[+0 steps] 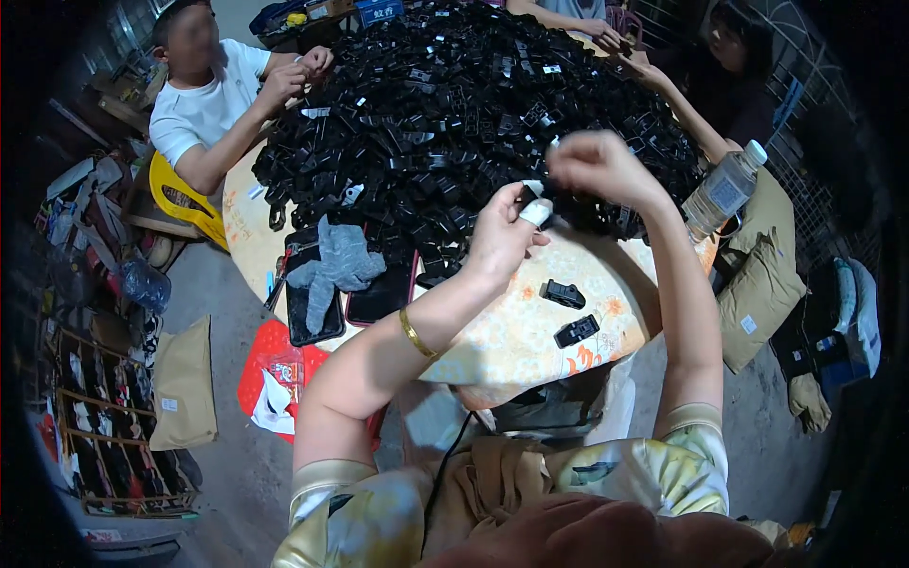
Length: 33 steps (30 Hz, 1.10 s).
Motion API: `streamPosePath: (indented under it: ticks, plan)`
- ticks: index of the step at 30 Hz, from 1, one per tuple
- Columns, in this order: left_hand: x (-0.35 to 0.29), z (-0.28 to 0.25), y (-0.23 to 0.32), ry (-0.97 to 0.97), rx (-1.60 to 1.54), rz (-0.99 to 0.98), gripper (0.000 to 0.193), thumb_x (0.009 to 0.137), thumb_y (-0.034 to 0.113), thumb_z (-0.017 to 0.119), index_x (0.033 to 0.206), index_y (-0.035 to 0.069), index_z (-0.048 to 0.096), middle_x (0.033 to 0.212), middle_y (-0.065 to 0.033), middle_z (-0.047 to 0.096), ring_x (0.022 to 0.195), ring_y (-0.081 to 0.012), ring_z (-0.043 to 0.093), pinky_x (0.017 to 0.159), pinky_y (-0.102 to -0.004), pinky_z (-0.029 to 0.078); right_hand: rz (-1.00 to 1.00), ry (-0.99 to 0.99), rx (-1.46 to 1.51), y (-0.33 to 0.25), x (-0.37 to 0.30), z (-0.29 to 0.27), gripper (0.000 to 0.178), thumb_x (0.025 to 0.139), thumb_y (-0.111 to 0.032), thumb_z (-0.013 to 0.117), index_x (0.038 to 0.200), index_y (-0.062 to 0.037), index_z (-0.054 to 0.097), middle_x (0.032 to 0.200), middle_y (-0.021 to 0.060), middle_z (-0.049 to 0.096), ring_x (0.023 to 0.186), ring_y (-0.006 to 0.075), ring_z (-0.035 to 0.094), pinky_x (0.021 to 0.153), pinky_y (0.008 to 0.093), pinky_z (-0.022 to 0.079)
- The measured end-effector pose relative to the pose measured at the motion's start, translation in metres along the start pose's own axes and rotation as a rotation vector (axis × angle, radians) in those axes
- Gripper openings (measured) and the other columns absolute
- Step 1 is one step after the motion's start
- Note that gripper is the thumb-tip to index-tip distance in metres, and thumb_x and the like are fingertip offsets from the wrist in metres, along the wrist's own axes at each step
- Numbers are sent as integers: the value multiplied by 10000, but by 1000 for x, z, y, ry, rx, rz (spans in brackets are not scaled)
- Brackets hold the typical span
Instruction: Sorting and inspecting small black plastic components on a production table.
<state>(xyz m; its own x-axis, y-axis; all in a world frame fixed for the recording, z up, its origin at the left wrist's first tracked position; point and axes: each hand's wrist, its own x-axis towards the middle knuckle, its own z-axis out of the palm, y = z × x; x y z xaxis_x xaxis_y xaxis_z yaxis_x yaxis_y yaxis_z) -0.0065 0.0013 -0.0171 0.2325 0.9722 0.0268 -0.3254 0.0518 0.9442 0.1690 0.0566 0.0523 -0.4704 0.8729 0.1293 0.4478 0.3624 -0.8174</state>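
My left hand [500,241] is pinched closed in front of the pile, a gold bracelet on its wrist. White wraps cover its thumb and a fingertip, and between them shows a small black plastic part [526,197], mostly hidden. My right hand [598,168] hovers over the pile's near right side, its fingers curled and smeared by motion, so what they hold cannot be made out. A large heap of black plastic parts [445,123] covers most of the round table [492,355]. Two similar pieces, a black clip-like part [563,293] and another black part [577,330], lie apart near me.
Left of my forearm lie a grey cloth [343,260], a dark phone [381,295] and a black tray [315,317]. A clear bottle [724,194] stands at the right edge. A red stool [260,364] is at lower left. Several other people sit around the table, including a person in white [204,99].
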Motion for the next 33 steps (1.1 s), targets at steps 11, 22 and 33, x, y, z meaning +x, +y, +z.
streamPosePath:
  ticks: [11, 22, 33]
  plan:
    - [-3, 1, 2, -30, -231, -120, 211, 973, 173, 380, 1085, 25, 481, 908, -87, 569, 808, -165, 547, 727, -298, 481, -218, 355, -1292, 43, 84, 9, 224, 734, -92, 613, 955, -62, 619, 971, 61, 614, 955, 260, 546, 757, 375, 463]
    - [1, 3, 7, 26, -297, 81, 355, 935, 73, 451, 1268, -21, 374, 1168, -97, 493, 1008, -145, 532, 905, -313, 480, 2, 318, 106, -4, -33, 36, 366, 845, -130, 633, 1162, 32, 547, 882, 33, 620, 720, 68, 548, 599, 209, 469]
    - [2, 6, 4, -84, -67, 127, 418, 876, -21, 473, 1289, -19, 410, 1099, -65, 561, 974, -116, 547, 880, -244, 446, -83, 377, 191, 10, -44, 47, 330, 805, -104, 663, 1106, 16, 599, 955, 85, 633, 804, 121, 599, 693, 246, 488]
